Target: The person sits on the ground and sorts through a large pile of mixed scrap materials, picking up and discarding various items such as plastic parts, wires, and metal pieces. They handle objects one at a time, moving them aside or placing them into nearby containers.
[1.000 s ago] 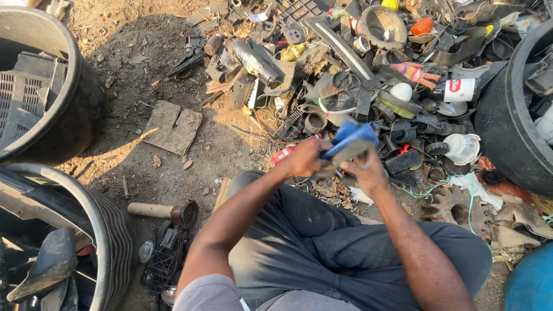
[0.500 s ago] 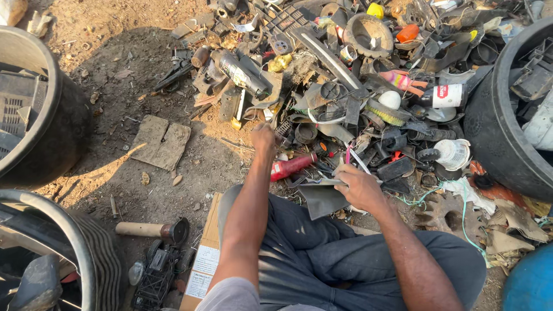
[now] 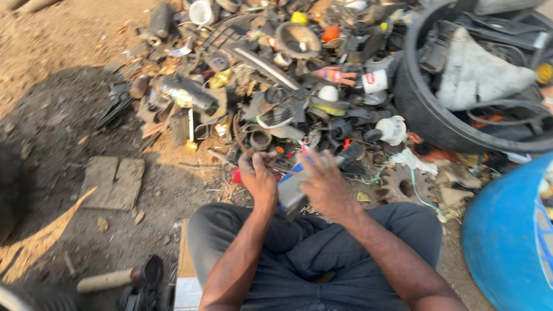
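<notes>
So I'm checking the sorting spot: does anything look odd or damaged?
The scrap heap sprawls loose across the dirt, pieces broken and tangled. Both hands, left hand and right hand, hold a grey-blue piece.

Held piece (image 3: 291, 193): grey-blue, flat, plastic-looking scrap — blurred, tilted, gripped between both hands above the lap.
Position: just before the scrap pile — exact shape unclear.

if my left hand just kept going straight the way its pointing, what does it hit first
Most likely the small dark round cup-like part lying in the scrap pile just beyond the knuckles. The left hand points up the picture, away from the body, gripping a thin curved wire. Depth is hard to judge, so this is a guess.
</notes>
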